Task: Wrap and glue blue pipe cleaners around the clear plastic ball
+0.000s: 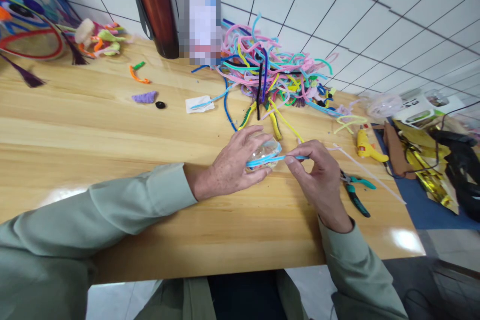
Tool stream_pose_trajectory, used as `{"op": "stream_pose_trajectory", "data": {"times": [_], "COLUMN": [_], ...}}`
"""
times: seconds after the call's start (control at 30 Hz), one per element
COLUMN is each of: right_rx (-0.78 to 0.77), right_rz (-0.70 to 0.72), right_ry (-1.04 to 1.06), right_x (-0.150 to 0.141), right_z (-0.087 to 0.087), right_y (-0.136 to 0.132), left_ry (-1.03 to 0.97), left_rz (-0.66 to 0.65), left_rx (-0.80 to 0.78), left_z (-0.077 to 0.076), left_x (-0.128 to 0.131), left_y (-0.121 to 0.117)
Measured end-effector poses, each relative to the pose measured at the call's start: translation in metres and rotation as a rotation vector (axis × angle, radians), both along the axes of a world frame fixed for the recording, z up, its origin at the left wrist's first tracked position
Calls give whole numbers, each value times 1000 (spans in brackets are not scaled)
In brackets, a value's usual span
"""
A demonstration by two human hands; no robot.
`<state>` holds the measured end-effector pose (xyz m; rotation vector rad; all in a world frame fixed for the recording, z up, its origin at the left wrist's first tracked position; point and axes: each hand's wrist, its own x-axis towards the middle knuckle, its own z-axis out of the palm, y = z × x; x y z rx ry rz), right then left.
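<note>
My left hand (pixel 234 162) is wrapped round a clear, rounded plastic piece (pixel 265 149), its near side partly hidden by the fingers. A light blue pipe cleaner (pixel 275 159) runs along the front of that piece. Between thumb and forefinger, my right hand (pixel 318 172) pinches the pipe cleaner's right-hand end. Just beyond my hands lie yellow-handled pliers (pixel 276 125), partly covered by loose pipe cleaners. Teal-and-black pliers (pixel 356 192) rest on the table to the right of my right hand.
A tangled pile of coloured pipe cleaners (pixel 277 67) sits against the tiled wall. Left of it stands a dark red flask (pixel 159 10). A yellow glue gun (pixel 367 147) lies at the right. A purple piece (pixel 144 97) and black disc (pixel 161 105) lie at the left.
</note>
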<state>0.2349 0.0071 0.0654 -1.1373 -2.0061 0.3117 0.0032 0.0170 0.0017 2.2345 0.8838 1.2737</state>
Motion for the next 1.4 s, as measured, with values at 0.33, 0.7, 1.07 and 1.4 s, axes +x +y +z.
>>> {"op": "stream_pose_trajectory", "data": {"times": [0.33, 0.7, 1.07, 1.4], "right_rx": [19, -4, -48, -7], "right_rz": [23, 13, 45, 54], "right_ry": [20, 29, 53, 25], "right_x": [-1, -2, -3, -2], "right_z": [-3, -6, -8, -5], "right_y": [1, 1, 4, 1], "left_ry": [-20, 8, -1, -17], "left_rz": [-37, -21, -29, -19], "left_rx": [-16, -24, -35, 10], "left_z": [4, 6, 6, 4], "left_x": [-2, -3, -3, 0], "left_y": [-3, -3, -3, -1]}}
